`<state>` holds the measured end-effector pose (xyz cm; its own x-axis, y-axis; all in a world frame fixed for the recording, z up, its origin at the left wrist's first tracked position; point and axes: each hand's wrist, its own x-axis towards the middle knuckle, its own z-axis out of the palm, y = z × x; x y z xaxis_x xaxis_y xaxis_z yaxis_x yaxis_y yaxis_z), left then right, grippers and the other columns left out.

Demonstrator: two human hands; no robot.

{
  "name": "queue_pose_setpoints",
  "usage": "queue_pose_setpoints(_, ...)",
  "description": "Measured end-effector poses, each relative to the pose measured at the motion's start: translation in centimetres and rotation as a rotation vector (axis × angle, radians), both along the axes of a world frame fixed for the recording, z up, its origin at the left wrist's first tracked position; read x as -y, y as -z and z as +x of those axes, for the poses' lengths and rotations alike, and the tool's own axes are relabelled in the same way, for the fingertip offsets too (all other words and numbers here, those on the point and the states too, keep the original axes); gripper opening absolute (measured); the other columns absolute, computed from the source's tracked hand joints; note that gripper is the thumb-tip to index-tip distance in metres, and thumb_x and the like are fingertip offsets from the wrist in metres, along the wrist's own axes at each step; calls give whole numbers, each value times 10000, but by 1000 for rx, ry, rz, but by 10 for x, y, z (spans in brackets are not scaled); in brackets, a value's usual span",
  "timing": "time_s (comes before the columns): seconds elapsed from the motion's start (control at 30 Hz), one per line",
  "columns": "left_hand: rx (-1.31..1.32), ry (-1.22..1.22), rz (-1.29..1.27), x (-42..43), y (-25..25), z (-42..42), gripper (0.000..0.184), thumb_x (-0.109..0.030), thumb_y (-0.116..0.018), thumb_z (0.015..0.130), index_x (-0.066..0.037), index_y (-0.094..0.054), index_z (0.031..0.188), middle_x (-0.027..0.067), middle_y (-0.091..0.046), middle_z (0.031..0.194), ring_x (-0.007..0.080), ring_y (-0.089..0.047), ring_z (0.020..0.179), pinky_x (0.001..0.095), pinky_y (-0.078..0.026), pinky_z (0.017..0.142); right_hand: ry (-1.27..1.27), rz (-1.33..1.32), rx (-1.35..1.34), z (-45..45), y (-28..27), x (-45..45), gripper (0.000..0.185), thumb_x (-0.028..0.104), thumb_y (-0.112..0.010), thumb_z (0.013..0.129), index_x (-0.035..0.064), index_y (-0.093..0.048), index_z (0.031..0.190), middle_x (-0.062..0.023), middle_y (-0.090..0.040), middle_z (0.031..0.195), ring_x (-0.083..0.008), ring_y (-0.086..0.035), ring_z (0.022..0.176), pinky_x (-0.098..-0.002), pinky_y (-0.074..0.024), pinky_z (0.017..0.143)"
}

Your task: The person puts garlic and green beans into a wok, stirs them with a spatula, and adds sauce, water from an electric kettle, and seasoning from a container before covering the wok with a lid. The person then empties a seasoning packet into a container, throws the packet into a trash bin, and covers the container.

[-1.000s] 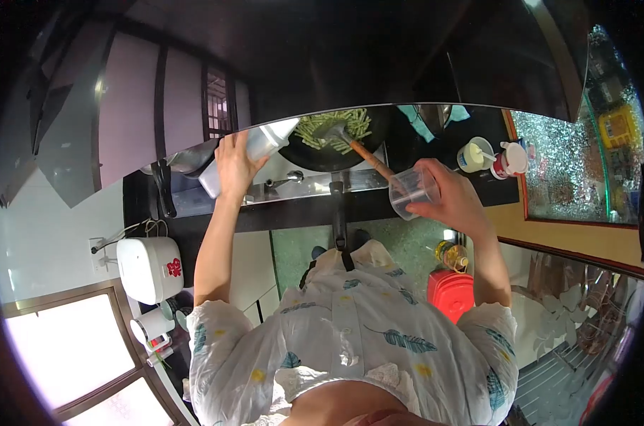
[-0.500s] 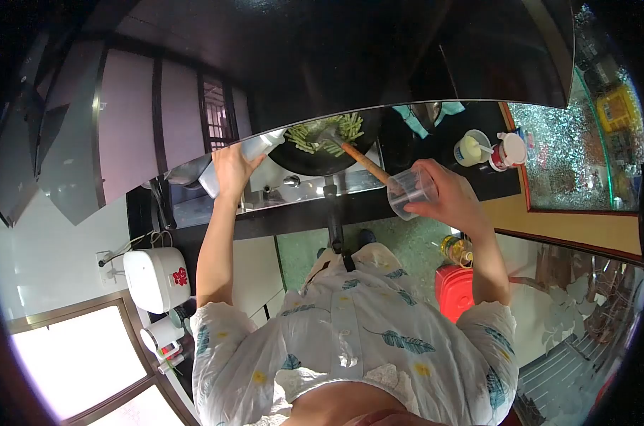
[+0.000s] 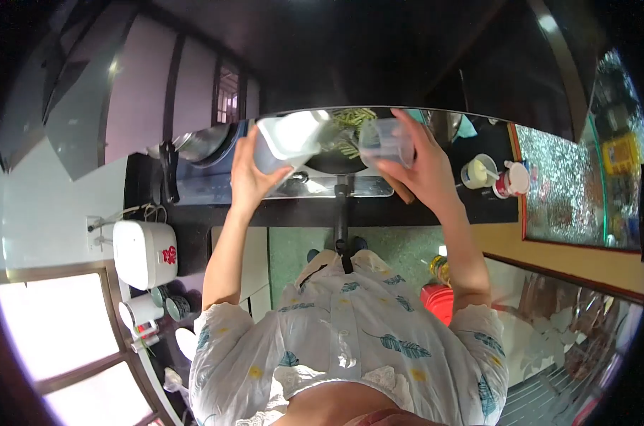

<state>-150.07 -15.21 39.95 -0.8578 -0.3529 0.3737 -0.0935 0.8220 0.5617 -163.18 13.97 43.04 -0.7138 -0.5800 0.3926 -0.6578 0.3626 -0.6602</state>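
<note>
My left hand (image 3: 248, 176) grips a pale plastic container (image 3: 288, 139), tilted at the left side of the wok. Opposite it, my right hand (image 3: 425, 167) holds a clear plastic cup (image 3: 387, 140) over the wok's right side. Cut green beans (image 3: 353, 116) show in the dark wok (image 3: 333, 165) between and behind the two vessels. The spatula's wooden handle (image 3: 401, 190) sticks out below the cup; the rest of it is hidden. Both vessels are somewhat blurred.
An open tub with a spoon (image 3: 477, 172) and a lidded jar (image 3: 512, 179) stand on the right of the counter. A metal pan (image 3: 203, 145) lies at the left. The range hood (image 3: 379, 57) overhangs the stove. A red bin (image 3: 438, 301) is on the floor.
The pale container has moved right and its wide end now faces up. My right hand has carried the cup left and up over the wok, away from the spatula handle.
</note>
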Motion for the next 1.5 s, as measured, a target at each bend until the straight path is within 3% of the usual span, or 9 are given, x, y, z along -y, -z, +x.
queue_pose_setpoints(0.17,-57,3,69,-13,-15,59,979,-132,-892,507,-56,-436,1370,133,-547,1121,308,-561,1071,383,-467,926,-315,30,-125,19,-34,81,802,415,-759,732,102,-414,1384,-141,-555,1086,-333,-585,983,-412,-497,795)
queue_pose_setpoints(0.47,-208,-230,256,35,-32,205,948,-198,-897,516,2,-459,1332,139,-566,1097,296,-576,1000,372,-467,873,-786,45,-113,136,-73,220,833,336,-756,720,56,-389,1413,-100,-514,978,-271,-556,881,-385,-494,700)
queue_pose_setpoints(0.6,-220,-413,191,83,-39,257,905,-236,-886,521,-2,-485,1297,139,-561,1134,300,-570,1048,374,-455,913,-872,-104,-35,181,-65,289,939,446,-777,700,42,-354,1434,-142,-473,1164,-297,-581,965,-376,-506,792)
queue_pose_setpoints(0.73,-456,-707,126,185,-7,297,900,-176,-803,624,-1,-321,1364,155,-510,1204,245,-508,1137,368,-409,979,-975,-41,117,194,-59,334,816,340,-762,761,107,-373,1439,-123,-425,1322,-312,-588,1028,-382,-500,839)
queue_pose_setpoints(0.93,-725,-726,343,390,64,238,910,-195,-810,667,23,-276,1370,212,-389,1308,288,-365,1277,391,-287,1069,-279,177,225,134,-24,315,303,45,-630,834,58,-638,1137,-93,-609,1054,-224,-646,824,-322,-507,707)
queue_pose_setpoints(1.1,-530,-655,309,515,157,141,868,-125,-855,603,57,-353,1288,239,-494,1246,322,-494,1187,398,-371,1034,431,586,-124,40,64,170,307,201,-640,850,28,-645,1105,-192,-613,1061,-372,-604,947,-432,-493,814)
queue_pose_setpoints(1.2,-529,-337,703,537,174,81,720,-42,-753,747,37,-328,1323,167,-440,1328,263,-452,1218,379,-351,1055,700,982,-48,22,108,83,635,551,-635,797,-55,-648,985,-317,-593,1064,-427,-587,1016,-471,-476,894)
queue_pose_setpoints(1.3,-462,-79,1093,542,171,37,608,-31,-685,821,30,-366,1334,154,-478,1315,259,-493,1188,382,-396,1026,747,1329,86,27,129,47,755,560,-661,780,-8,-502,1251,-248,-614,1138,-386,-588,1106,-455,-488,909)
queue_pose_setpoints(1.5,-246,-25,1146,554,195,11,564,-37,-667,836,29,-389,1322,154,-495,1299,254,-512,1165,378,-412,1011,657,1099,440,47,134,50,552,475,-675,782,106,-572,1180,-149,-672,1015,-338,-645,978,-439,-516,813)
